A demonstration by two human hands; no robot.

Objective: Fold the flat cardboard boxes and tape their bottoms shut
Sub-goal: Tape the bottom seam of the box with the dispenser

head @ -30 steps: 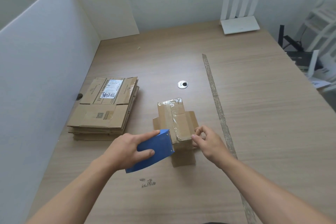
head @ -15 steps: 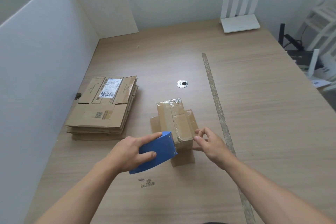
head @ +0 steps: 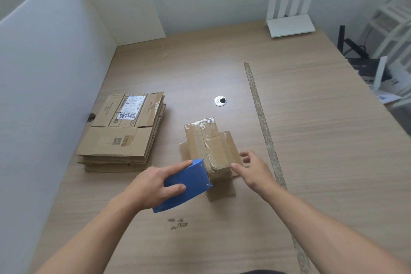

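Note:
A small folded cardboard box stands upside down on the table, with clear tape along its closed bottom and over its near edge. Its loose flaps lie spread on the table around it. My left hand grips a blue tape dispenser whose front end is against the box's near left corner. My right hand is beside the box's near right edge with fingers relaxed, the fingertips at the box's corner. A stack of flat cardboard boxes lies to the left.
White partition boards wall the table's left side and back left corner. A strip of tape runs along the tabletop right of the box. A round metal cable grommet sits behind the box. A white router stands far back.
The left hand has drawn the dispenser down over the box's near edge. The right hand has let go of its pinch at the box's edge and opened beside it.

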